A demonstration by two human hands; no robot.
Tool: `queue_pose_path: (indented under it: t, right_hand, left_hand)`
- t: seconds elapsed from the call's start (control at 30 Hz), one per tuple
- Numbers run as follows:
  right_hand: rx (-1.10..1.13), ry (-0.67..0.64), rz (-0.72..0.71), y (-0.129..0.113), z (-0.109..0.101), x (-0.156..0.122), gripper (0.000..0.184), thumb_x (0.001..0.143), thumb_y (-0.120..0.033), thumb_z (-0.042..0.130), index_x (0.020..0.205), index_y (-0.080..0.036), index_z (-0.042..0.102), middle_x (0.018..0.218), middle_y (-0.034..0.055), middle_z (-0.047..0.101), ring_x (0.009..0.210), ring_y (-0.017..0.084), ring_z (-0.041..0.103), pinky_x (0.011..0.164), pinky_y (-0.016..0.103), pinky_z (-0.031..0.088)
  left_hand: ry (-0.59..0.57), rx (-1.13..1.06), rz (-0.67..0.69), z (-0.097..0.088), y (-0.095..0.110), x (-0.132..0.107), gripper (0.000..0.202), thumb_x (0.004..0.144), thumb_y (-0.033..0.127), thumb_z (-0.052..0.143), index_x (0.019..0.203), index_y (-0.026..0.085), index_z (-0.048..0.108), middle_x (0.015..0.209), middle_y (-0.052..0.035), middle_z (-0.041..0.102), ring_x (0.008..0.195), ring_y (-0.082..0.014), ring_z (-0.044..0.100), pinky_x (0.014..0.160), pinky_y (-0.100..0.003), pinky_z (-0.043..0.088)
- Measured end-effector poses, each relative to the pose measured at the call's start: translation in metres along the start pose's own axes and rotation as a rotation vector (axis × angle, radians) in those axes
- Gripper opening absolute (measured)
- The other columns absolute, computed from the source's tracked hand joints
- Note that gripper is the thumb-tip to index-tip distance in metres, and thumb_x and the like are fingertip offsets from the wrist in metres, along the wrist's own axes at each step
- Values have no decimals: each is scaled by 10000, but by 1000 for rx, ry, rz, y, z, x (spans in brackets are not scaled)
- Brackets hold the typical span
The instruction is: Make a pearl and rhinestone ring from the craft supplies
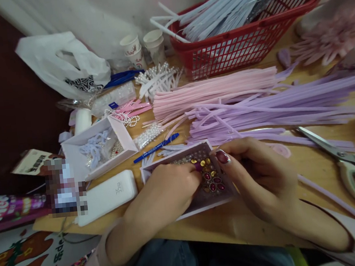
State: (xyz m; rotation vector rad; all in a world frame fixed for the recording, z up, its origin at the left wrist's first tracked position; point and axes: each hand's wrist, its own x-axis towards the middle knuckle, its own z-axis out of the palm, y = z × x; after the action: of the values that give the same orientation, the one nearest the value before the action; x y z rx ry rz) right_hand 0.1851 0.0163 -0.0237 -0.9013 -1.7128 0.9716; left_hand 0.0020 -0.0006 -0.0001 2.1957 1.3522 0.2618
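In the head view, the box [228, 188] is set near the front edge of the table [246, 224], and in it clear beads [195, 155], gold pieces [208, 162] and red gems [213, 187] are loosely mixed. The left hand [168, 188] is reached over the near side, its fingers bent down among the contents; its fingertips are partly hidden, so whether anything is pinched cannot be told. The right hand [260, 179] is curled at the right end, its thumb held by the end wall; whether the wall or some small piece is gripped cannot be told either. The step in hand is judged to be a sorting through of the small pieces. For the next move, a single piece would need to be isolated between thumb and finger, with the box kept steady and neighbouring pieces left undisturbed.
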Motion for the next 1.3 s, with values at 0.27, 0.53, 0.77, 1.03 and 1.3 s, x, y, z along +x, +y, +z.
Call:
queue_pose_path:
  t: [0.27,0.53,0.77,1.03,1.3]
  right_hand:
    - [42,-12,2,-3,2,2,87,936,-163,522,928,-213,593,712,-16,612,585,106,554,502,220,443]
    - [-76,-156,-81,-10,-2,5,142,920,-108,483,915,-207,585,675,-28,597,566,99,516,511,216,390]
    - [-358,-152,-331,-1,2,2,164,918,-110,455,863,-193,585,678,7,575,592,136,494,545,267,344]
    - [-381,-158,-391,3,4,0,198,935,-99,454,829,-171,605,677,18,562,596,132,458,535,269,320]
    - [-376,-169,-399,5,3,-1,216,941,-100,456,814,-162,620,686,20,544,607,132,458,538,272,307]
  left_hand:
    - [-22,1,-114,-7,4,-2,124,936,183,466,921,197,588,891,-39,665,788,-203,626,691,-314,453]
    - [99,-1029,-351,-9,6,-10,299,1002,398,340,769,221,403,609,58,359,474,-88,295,428,-207,266]
    - [83,-1265,-354,-4,7,-7,326,988,412,413,729,216,390,510,93,315,398,-59,165,373,-170,199]
    - [159,-1112,-336,-3,8,-8,372,997,451,416,716,207,401,538,78,332,441,-67,247,403,-167,251]
    - [187,-1008,-307,-3,9,-9,380,1006,451,392,712,211,386,548,71,346,459,-81,306,432,-211,274]
